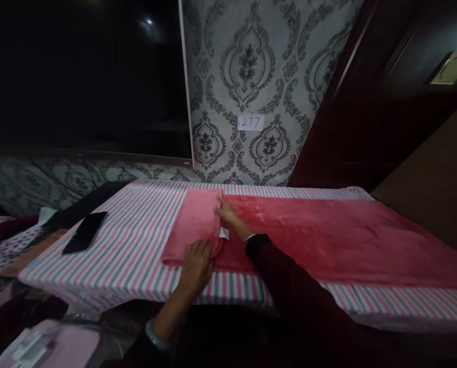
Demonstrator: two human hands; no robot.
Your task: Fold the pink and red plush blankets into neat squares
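A red plush blanket [320,235] lies spread lengthwise, its left end folded over so that a paler pink layer [196,214] shows on top. My right hand [226,212] has its fingers closed on the edge of this folded layer, towards the wall. Nearer to me, my left hand [197,266] holds the same layer close to its front edge, with the fingers bent over the cloth and the fingertips partly hidden. Between both hands a small white label [224,233] sticks out from the fold's edge.
Under the blanket is a striped cloth [124,245] covering the table. A black phone [86,232] lies on its left part. Behind hangs a large dark television [86,82]; a numbered paper [250,122] is on the wall. Piled clothes [19,243] sit at far left.
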